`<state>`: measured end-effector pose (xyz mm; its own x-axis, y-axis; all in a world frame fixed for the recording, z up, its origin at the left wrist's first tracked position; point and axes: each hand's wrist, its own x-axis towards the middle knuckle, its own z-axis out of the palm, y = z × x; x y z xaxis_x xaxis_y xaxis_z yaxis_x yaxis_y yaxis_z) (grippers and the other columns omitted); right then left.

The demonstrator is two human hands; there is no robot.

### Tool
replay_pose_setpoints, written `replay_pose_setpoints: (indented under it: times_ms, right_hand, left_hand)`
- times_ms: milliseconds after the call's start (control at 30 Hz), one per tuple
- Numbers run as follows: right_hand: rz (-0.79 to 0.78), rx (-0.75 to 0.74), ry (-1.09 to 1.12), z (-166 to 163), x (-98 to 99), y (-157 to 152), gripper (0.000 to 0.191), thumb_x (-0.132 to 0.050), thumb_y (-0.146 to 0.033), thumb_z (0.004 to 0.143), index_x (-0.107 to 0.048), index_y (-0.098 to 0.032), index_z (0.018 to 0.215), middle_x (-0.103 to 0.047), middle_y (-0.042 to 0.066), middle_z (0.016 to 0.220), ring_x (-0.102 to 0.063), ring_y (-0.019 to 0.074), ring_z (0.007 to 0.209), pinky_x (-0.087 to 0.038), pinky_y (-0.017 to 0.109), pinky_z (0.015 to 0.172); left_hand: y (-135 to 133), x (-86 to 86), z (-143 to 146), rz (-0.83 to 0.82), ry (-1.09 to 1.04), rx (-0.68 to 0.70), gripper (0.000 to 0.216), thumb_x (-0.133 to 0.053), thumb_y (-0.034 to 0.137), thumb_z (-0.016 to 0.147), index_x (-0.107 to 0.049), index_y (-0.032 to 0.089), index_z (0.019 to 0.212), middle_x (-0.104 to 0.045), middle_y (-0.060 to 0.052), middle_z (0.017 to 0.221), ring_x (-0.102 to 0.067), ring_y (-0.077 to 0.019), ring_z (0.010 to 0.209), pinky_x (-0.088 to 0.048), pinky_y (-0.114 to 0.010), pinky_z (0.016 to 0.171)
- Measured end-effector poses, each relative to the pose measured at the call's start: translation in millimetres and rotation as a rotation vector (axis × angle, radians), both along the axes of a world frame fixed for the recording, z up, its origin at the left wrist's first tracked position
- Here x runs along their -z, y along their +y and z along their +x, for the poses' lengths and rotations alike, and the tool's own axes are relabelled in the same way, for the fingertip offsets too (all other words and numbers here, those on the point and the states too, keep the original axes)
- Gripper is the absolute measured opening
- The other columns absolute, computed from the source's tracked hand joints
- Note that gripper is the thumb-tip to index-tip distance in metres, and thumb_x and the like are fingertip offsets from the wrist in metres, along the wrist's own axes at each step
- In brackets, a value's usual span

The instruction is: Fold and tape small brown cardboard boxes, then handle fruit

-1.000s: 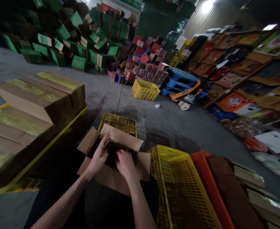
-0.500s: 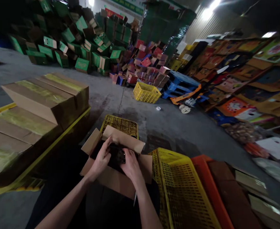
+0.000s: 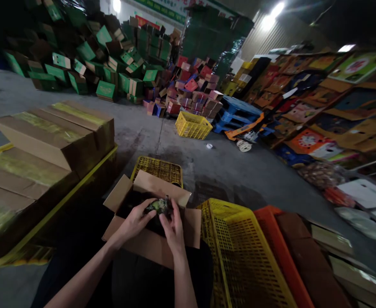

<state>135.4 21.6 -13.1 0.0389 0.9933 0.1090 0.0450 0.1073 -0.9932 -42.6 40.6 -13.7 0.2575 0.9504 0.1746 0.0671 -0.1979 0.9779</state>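
An open brown cardboard box point(image 3: 192, 226) stands in front of me with its flaps folded outward. Over its opening, a dark green lumpy item point(image 3: 158, 206) with shiny patches is held between both my hands; its kind cannot be made out. My left hand point(image 3: 138, 220) grips it from the left, fingers over the far side and thumb at the near side. On the other side, my right hand point(image 3: 173, 220) has its fingers and thumb curled against the item's right end. The box's inside is too dark to make out.
Yellow crates stand beyond the box point(image 3: 157, 167) and at its right point(image 3: 239, 239), beside an orange crate point(image 3: 271, 214). Taped cartons point(image 3: 56, 132) fill a crate at left. Farther off are a yellow crate point(image 3: 193, 126), a pallet jack point(image 3: 244, 132) and heaped green boxes point(image 3: 106, 90).
The green item has come up into view between my hands, where before only something dark showed inside the box. My left hand has turned and lowered its fingers onto it. The view shifted slightly.
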Motion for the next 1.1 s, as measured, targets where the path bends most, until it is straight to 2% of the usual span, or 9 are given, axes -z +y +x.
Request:
replay_pose_setpoints:
  times_ms: [67, 167, 233, 333, 533, 867, 1100]
  right_hand:
    - [-0.046, 0.091, 0.105, 3.4, 0.4, 1.3, 0.059, -0.068, -0.046, 0.088, -0.054, -0.028, 0.142, -0.058, 0.008, 0.144, -0.054, 0.0267, 0.133, -0.045, 0.043, 0.111]
    - [-0.103, 0.173, 0.169, 8.0, 3.0, 5.4, 0.043, -0.072, -0.047, 0.084, -0.069, -0.023, 0.120, -0.071, 0.008, 0.123, -0.065, 0.0270, 0.116, -0.051, 0.041, 0.101]
    - [-0.105, 0.220, 0.165, 9.8, 5.8, 7.6, 0.035, -0.074, -0.046, 0.082, -0.073, -0.021, 0.107, -0.075, 0.007, 0.110, -0.069, 0.0253, 0.103, -0.054, 0.037, 0.092]
    - [-0.088, 0.288, 0.132, 11.3, 9.3, 8.1, 0.032, -0.074, -0.047, 0.081, -0.073, -0.020, 0.098, -0.076, 0.006, 0.099, -0.069, 0.0228, 0.091, -0.055, 0.033, 0.083]
    - [-0.091, 0.299, 0.086, 11.4, 9.3, 3.8, 0.034, -0.071, -0.050, 0.082, -0.071, -0.020, 0.097, -0.075, 0.005, 0.092, -0.068, 0.0220, 0.085, -0.054, 0.031, 0.076]
    - [-0.081, 0.327, 0.021, 5.4, -12.1, -5.7, 0.036, -0.067, -0.052, 0.086, -0.070, -0.020, 0.102, -0.074, 0.005, 0.096, -0.068, 0.0223, 0.086, -0.055, 0.031, 0.076]
    - [-0.084, 0.356, -0.024, 8.6, -2.9, -1.9, 0.039, -0.066, -0.053, 0.086, -0.071, -0.020, 0.104, -0.075, 0.005, 0.095, -0.068, 0.0215, 0.082, -0.055, 0.031, 0.073]
  left_hand:
    - [-1.1, -0.4, -0.5, -0.021, 0.013, 0.042, 0.045, -0.056, 0.041, 0.096, -0.056, 0.022, 0.137, -0.067, -0.009, 0.131, -0.063, -0.0261, 0.118, -0.049, -0.039, 0.102]
    - [-2.9, -0.9, -0.6, -0.052, 0.013, 0.083, 0.044, -0.056, 0.043, 0.096, -0.058, 0.022, 0.134, -0.068, -0.009, 0.128, -0.063, -0.0261, 0.118, -0.048, -0.038, 0.102]
    - [-3.6, -1.1, 0.0, -0.079, 0.001, 0.060, 0.046, -0.058, 0.045, 0.095, -0.057, 0.021, 0.134, -0.068, -0.009, 0.127, -0.064, -0.0259, 0.115, -0.050, -0.037, 0.097]
    - [-3.2, -0.7, 1.3, -0.101, -0.009, 0.008, 0.050, -0.060, 0.046, 0.093, -0.055, 0.022, 0.136, -0.067, -0.009, 0.126, -0.064, -0.0249, 0.112, -0.052, -0.034, 0.092]
    - [-1.2, -0.9, 2.2, -0.083, 0.012, -0.011, 0.043, -0.053, 0.050, 0.095, -0.059, 0.020, 0.126, -0.069, -0.007, 0.111, -0.065, -0.0223, 0.098, -0.052, -0.032, 0.085]
    - [-2.0, -7.4, -0.6, -0.095, -0.020, -0.046, 0.039, -0.051, 0.051, 0.096, -0.061, 0.020, 0.120, -0.069, -0.005, 0.103, -0.064, -0.0215, 0.094, -0.051, -0.030, 0.081]
    - [-0.2, -5.9, -0.9, -0.083, -0.047, -0.054, 0.038, -0.054, 0.050, 0.095, -0.063, 0.018, 0.114, -0.070, -0.006, 0.102, -0.064, -0.0211, 0.094, -0.049, -0.030, 0.082]
